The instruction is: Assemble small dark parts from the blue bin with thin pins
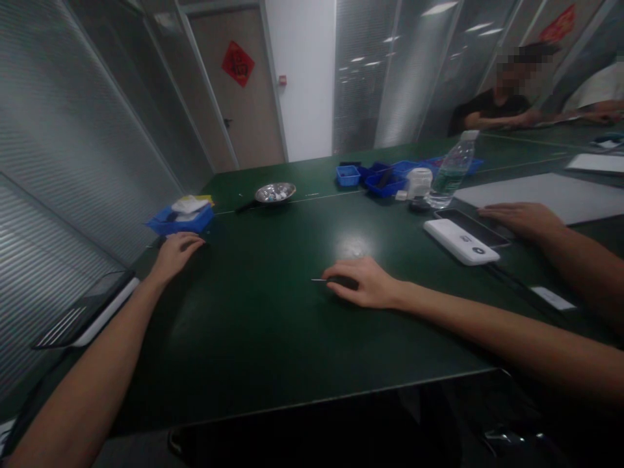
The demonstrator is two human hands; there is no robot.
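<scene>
My right hand (363, 281) rests over the middle of the table, its fingers closed around a small tool. A thin bright metal shaft (318, 280) points left out of the fingers; the dark part in my grip looks like a handle, perhaps a screwdriver's. On the left, my left hand (176, 252) lies low at the table just in front of a blue tray (182, 224). Its thumb and fingertips are brought together, with something small and dark at the tips that I cannot make out. White and yellow items lie in that tray.
A metal pan (275, 194) with small pieces stands farther back. Blue bins (348, 175), a white jar (419, 183) and a water bottle (453, 170) are behind right. A phone (472, 227), a white power bank (461, 242) and another person's hand (526, 220) are at right.
</scene>
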